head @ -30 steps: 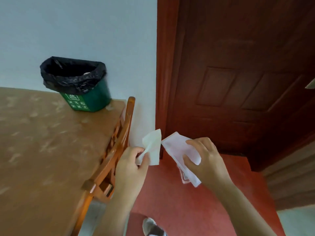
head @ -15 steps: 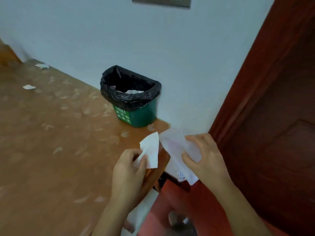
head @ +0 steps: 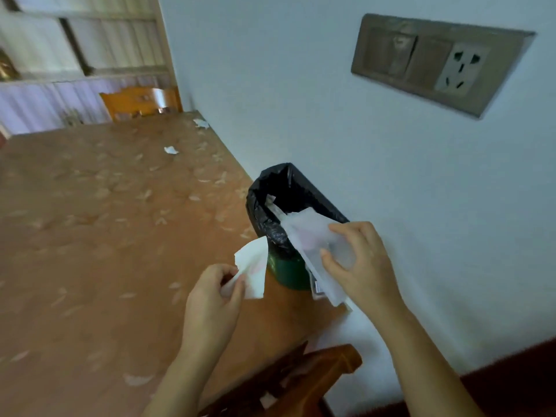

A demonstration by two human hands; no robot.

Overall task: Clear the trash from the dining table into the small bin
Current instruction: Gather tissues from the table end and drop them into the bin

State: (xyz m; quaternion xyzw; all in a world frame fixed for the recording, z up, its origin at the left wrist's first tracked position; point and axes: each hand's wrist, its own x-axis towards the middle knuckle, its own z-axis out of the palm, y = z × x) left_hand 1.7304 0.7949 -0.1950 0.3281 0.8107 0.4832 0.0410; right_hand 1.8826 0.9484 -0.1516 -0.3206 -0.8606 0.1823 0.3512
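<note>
A small green bin with a black liner stands at the table's near right corner by the wall, with white scraps inside. My right hand grips a translucent plastic wrapper over the bin's near rim. My left hand pinches a white tissue just left of the bin, above the table. Two small white paper scraps lie far back on the brown dining table.
A wooden chair back sits below my hands at the table's near edge. Another chair stands at the far end. The white wall on the right carries a switch and socket panel. Shelving fills the far left.
The view has swung left from the door to the table and wall. Both hands have moved up to the bin; the wrapper now hangs over its rim.
</note>
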